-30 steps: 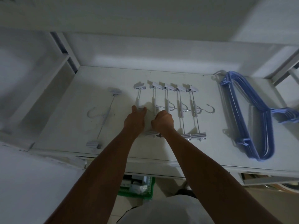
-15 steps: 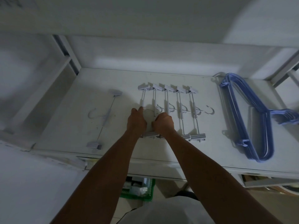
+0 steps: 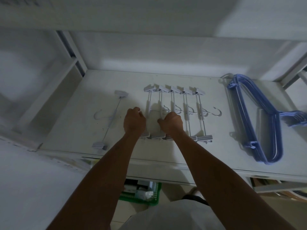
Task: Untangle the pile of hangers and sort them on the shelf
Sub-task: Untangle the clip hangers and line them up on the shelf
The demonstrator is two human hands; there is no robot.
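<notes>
I'm steering with both hands curled: left hand (image 3: 134,121) and right hand (image 3: 171,123) are each pinching a rod in the clip hangers (image 3: 187,112) row lying on the shelf (image 3: 216,155). I'm guessing gentle sideways sliding, hooks all facing right, is beating yanking. The stray hanger (image 3: 109,118) is waiting off left.

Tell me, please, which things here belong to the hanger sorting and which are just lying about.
Job: row of white clip hangers, lone clip hanger, blue hangers, shelf, left hand and right hand at the row.
Lying about: green basket below.
</notes>
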